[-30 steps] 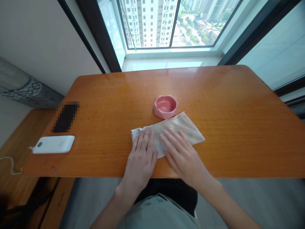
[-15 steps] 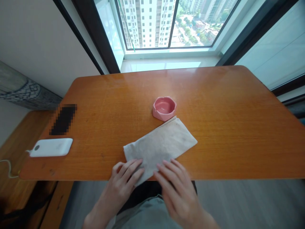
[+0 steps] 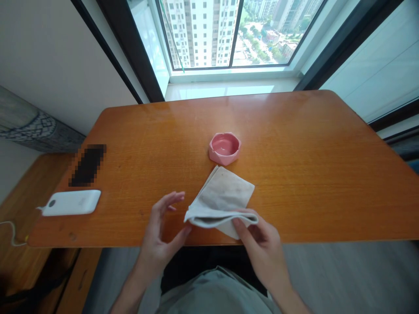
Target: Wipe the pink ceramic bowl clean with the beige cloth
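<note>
A whitish cloth lies folded in layers near the table's front edge, its near part doubled over and lifted. My right hand pinches the right end of that fold between thumb and fingers. Just left of the cloth, my left hand is spread, thumb and fingers apart, with the thumb tip close to the cloth's left corner; whether it touches cannot be made out. Beyond the cloth's far corner stands a pink faceted bowl, with nothing visible inside it.
The wooden table ends just in front of my body. At its left side lie a white device with a cable and a dark pixelated object. A window is behind the table, and a wooden bench sits at the left.
The cloth's near part has been folded over, and the cloth has turned. My right hand has taken hold of the fold's right end. My left hand has come off the cloth and opened.
</note>
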`<state>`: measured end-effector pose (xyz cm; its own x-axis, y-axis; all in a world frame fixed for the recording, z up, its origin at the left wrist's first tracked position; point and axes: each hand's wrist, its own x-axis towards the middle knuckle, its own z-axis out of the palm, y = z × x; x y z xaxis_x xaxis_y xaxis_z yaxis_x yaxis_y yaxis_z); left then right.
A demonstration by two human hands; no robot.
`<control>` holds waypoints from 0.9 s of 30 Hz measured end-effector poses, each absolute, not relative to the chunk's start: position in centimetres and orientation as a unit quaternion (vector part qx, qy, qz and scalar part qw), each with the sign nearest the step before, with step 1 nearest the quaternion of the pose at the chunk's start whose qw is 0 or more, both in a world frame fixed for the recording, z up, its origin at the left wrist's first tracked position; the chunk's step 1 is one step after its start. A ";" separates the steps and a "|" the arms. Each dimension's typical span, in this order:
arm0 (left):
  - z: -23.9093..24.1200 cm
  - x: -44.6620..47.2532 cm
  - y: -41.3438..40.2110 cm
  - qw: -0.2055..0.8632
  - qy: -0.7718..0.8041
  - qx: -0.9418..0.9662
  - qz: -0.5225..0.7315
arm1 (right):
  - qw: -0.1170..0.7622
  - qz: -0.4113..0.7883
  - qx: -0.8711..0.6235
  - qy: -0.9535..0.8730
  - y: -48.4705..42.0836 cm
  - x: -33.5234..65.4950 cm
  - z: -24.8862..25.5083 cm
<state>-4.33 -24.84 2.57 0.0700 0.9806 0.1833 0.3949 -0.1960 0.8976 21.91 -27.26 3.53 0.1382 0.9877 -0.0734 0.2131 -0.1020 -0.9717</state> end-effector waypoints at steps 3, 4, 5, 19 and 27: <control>2.4 -1.9 -20.4 0.493 0.509 0.600 0.371 | 0.439 0.480 -0.619 -0.439 -24.9 23.0 3.4; 2.4 -1.1 -19.1 0.522 0.504 0.590 0.353 | 0.432 0.470 -0.628 -0.444 -24.1 23.4 3.2; 2.4 -0.4 -17.9 0.534 0.505 0.582 0.348 | 0.422 0.442 -0.644 -0.459 -23.3 23.7 3.0; 2.2 4.1 -19.5 0.054 0.492 0.836 0.237 | 0.267 -0.023 -0.589 -0.762 -21.8 24.1 2.0; 1.0 2.5 -16.8 0.105 0.299 0.945 0.077 | 0.158 -0.015 -0.591 -0.791 -24.6 23.3 0.9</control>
